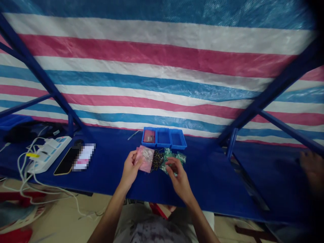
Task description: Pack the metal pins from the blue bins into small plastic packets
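A pink plastic bag with small pale parts inside is pinched in my left hand, just above the blue table. Right beside it lies a pile of dark screws. My right hand hovers over small green-printed plastic packets, its fingers curled and slightly apart. Whether anything sits between the right fingertips is too small to make out. Behind the pile stand three joined blue bins; the left one contains a pink packet.
On the left are a white power strip with tangled cables and a phone beside a blurred paper. A thin metal tool lies left of the bins. Blue frame bars rise at both sides. Another person's hand shows far right.
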### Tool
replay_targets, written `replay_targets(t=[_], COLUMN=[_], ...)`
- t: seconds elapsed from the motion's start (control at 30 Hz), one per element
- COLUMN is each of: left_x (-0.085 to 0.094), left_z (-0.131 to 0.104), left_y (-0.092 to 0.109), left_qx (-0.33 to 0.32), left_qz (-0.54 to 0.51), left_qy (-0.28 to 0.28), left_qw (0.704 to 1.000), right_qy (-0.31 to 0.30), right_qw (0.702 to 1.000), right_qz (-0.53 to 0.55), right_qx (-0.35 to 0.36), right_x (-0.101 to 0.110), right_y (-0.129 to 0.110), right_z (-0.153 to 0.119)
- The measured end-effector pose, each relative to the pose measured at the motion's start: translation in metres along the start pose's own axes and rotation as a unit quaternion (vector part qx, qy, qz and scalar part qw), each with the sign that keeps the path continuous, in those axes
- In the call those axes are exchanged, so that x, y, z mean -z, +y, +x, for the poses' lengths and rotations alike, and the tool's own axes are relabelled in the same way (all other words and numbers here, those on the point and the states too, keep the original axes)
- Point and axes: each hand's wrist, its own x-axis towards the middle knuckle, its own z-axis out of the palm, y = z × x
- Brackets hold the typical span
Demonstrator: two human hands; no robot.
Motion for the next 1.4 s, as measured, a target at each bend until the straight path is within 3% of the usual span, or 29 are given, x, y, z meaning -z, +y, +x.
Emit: replay_targets(t=[0.1,0.23,0.33,0.43,0.57,0.67,0.77,0.87,1.03,1.3,1.4], left_x=[-0.02,-0.029,-0.027,-0.022,-0.014,-0.01,-0.012,-0.018,-0.027,-0.026,-0.028], left_z=[-0.022,-0.042,-0.048,-0.048,-0.047,-0.046,-0.044,-0.042,-0.039,-0.034,-0.032], left_y=[0.006,0.001,-0.005,-0.006,-0.001,0.0,-0.003,-0.003,0.012,0.019,0.021], left_qx=[0.012,0.047,0.079,0.087,-0.025,-0.078,-0.037,0.004,-0.03,-0.037,-0.029], left_qz=[-0.026,-0.05,-0.054,-0.069,0.057,0.11,0.063,0.007,0.056,0.064,0.039], left_qy=[-0.025,-0.073,-0.088,-0.109,-0.084,-0.113,-0.13,-0.101,-0.123,-0.164,-0.163], left_qw=[0.999,0.995,0.992,0.988,0.995,0.984,0.989,0.995,0.99,0.984,0.985], right_qy=[-0.073,-0.126,-0.114,-0.057,0.031,0.007,-0.006,0.002,-0.04,-0.05,-0.074], right_qw=[0.996,0.99,0.991,0.997,0.998,0.991,0.984,0.983,0.982,0.991,0.995], right_qz=[0.031,0.004,-0.023,-0.004,0.053,0.116,0.148,0.163,0.177,0.125,0.049], right_qx=[0.031,0.063,0.066,0.042,-0.011,-0.071,-0.101,-0.079,-0.055,-0.01,0.04], right_x=[-0.013,-0.008,-0.005,-0.009,-0.021,-0.029,-0.033,-0.033,-0.024,-0.003,0.004], right_y=[-0.013,-0.016,-0.012,-0.006,-0.002,-0.006,-0.012,-0.014,-0.011,-0.011,-0.014], right_z=[0.004,0.005,0.005,0.005,0.002,-0.004,-0.009,-0.01,-0.007,0.001,0.003])
